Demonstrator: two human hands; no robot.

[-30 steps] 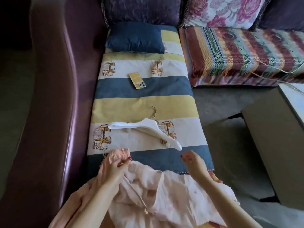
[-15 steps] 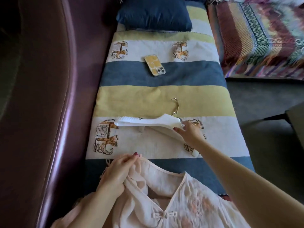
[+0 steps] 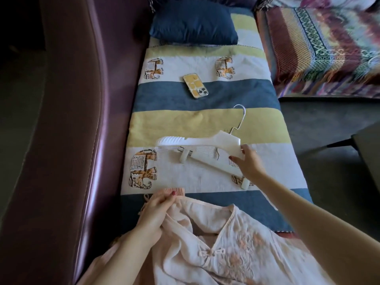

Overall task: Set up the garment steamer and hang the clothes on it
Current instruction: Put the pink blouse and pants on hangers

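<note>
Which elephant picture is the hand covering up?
The one beside the right hand, mostly hidden beneath the white hanger. The big elephant opposite and the two far elephants show fully.

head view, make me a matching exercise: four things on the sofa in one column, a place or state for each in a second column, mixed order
Things:
1. white hanger
2. phone
3. pink garment
4. navy pillow

Place or state:
a. lies face down on the blue stripe
b. rests at the far end of the striped cover
c. gripped at its middle by the right hand
d. bunched in the left hand

Pairs: 1-c, 2-a, 3-d, 4-b
</note>
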